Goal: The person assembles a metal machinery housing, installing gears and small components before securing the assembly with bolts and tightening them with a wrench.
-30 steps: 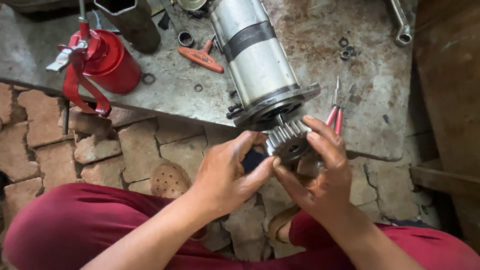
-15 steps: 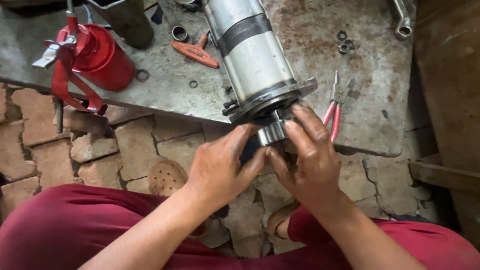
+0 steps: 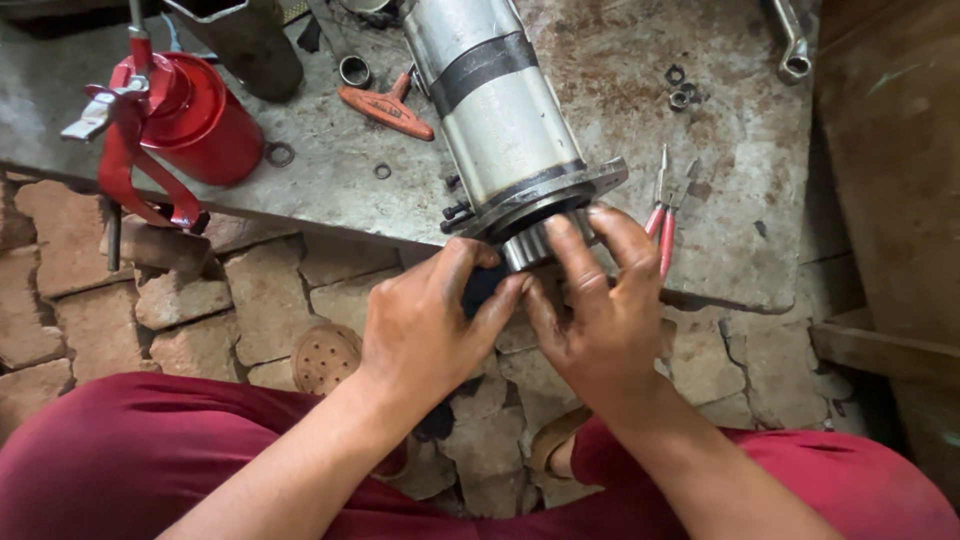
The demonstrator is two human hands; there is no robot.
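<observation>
Grease-dark left hand (image 3: 425,325) and right hand (image 3: 598,320), close together, fingers clamped around the toothed gear (image 3: 528,243) at the motor's near end. Silver cylindrical motor (image 3: 495,110) with a black band, lying on the rusty steel desk (image 3: 620,90), long axis running away from the body, flanged end overhanging the edge. Seated deeper against the flange than a second ago. Beyond: red-handled pliers (image 3: 664,215), red oil can (image 3: 190,115), orange tool (image 3: 385,107).
</observation>
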